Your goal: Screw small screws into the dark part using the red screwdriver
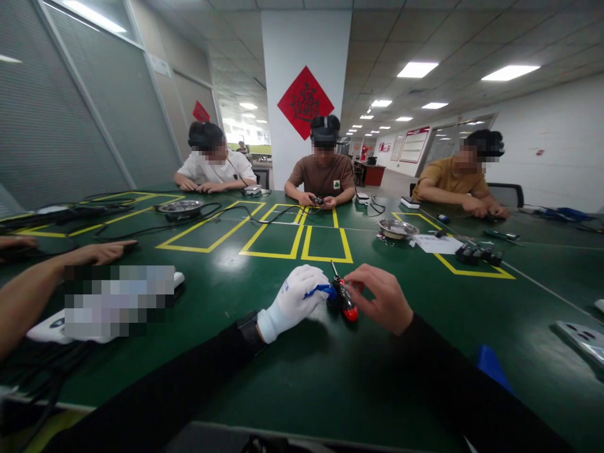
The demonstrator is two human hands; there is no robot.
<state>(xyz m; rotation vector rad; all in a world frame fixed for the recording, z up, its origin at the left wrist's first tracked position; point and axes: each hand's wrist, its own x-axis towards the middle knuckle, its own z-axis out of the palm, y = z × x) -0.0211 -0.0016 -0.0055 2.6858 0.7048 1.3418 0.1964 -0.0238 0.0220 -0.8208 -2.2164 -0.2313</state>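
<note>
My left hand wears a white glove with blue at the fingers and curls closed over a small dark object. Most of that object is hidden, so its kind does not show. Right beside it is a screwdriver with a red and black handle, its metal shaft pointing away from me. My bare right hand is just right of the screwdriver, fingers loosely bent and apart. Its fingertips come very near the handle; whether they touch it I cannot tell.
Yellow tape outlines mark the green table. Metal bowls stand farther back, near white paper and black parts. A phone lies right, a blue item nearer. Another person's arm reaches in from the left.
</note>
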